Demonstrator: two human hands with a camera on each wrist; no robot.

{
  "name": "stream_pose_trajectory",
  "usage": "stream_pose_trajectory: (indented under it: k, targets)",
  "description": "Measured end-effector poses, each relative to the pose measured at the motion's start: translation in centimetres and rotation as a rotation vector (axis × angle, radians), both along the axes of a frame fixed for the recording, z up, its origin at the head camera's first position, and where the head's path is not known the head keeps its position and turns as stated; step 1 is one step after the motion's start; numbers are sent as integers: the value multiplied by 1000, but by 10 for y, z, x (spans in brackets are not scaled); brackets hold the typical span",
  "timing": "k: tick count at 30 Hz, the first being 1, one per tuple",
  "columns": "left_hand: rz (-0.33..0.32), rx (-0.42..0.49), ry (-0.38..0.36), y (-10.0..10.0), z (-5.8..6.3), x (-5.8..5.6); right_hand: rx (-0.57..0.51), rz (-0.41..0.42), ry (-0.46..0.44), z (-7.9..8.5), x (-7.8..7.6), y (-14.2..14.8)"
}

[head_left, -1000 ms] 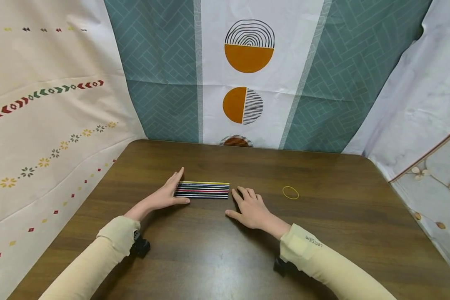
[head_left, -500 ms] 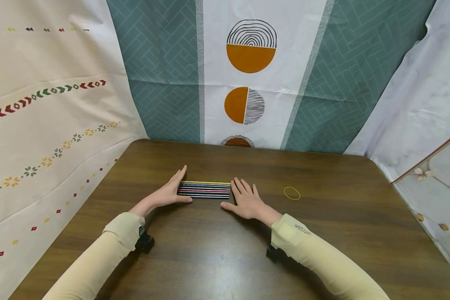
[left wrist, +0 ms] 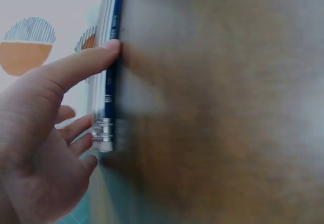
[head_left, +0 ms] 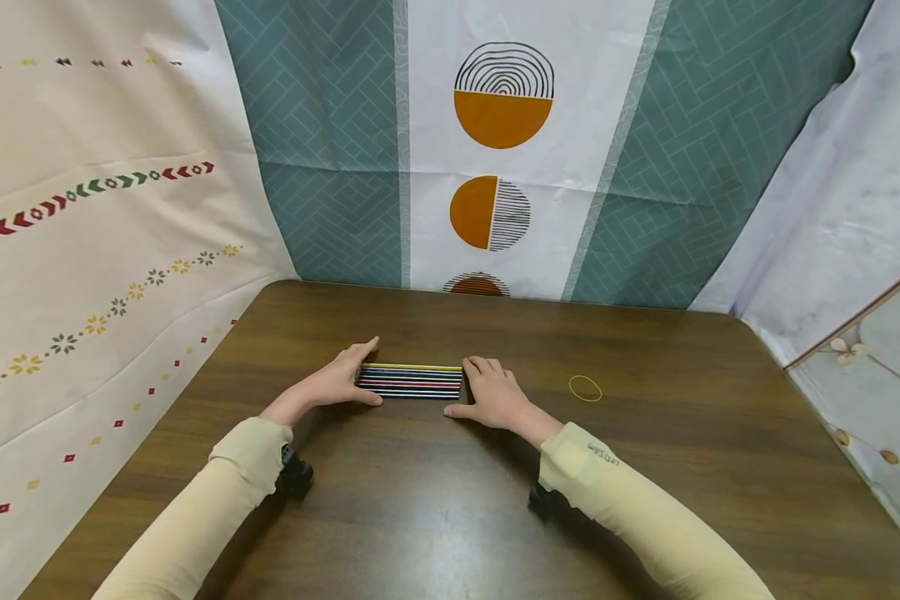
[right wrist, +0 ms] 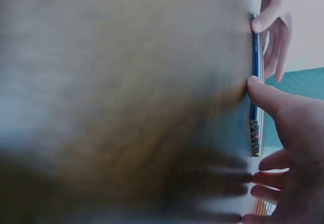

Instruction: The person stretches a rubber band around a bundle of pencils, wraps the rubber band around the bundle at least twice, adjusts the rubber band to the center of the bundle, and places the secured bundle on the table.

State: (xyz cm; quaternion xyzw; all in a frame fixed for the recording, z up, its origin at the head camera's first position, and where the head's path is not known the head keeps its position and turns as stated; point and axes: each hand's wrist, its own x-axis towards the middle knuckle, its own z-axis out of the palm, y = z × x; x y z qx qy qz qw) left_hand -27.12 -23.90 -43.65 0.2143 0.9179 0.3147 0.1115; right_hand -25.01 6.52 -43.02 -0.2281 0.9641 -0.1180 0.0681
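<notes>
A flat row of several pencils (head_left: 412,382) lies side by side on the table, dark ones mostly, with a yellow one at the far edge and a red one among them. My left hand (head_left: 335,383) frames their left end, its thumb (left wrist: 109,46) against the nearest, dark blue pencil (left wrist: 110,74) and its fingers spread beyond the far side. At the right end is my right hand (head_left: 497,396), with fingers bent beside the pencil ends and thumb (right wrist: 255,84) touching the near side. In the left wrist view, metal bands show near the pencil ends.
A yellow rubber band (head_left: 571,385) lies on the brown wooden table (head_left: 420,500), right of my right hand. Patterned cloths (head_left: 337,167) hang behind the table and along both sides.
My right hand has moved left and forward to the right end of the pencils, its fingers straightening, then bending. My left hand's fingers have drawn in slightly. The pencils stay in a row.
</notes>
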Motion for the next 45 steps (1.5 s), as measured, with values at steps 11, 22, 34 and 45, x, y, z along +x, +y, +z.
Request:
stream_pose_trajectory:
  k: [11, 22, 34, 45]
  targets:
    - [-83, -122, 74, 3, 9, -10, -121, 75, 28, -3, -21, -2]
    - [-93, -85, 93, 1, 8, -12, -140, 84, 67, -9, -27, -6]
    - [-89, -59, 103, 2, 7, -12, -170, 83, 75, -11, -29, -6]
    - [-88, -47, 86, 2, 5, -14, -209, 76, 50, -11, -30, -8]
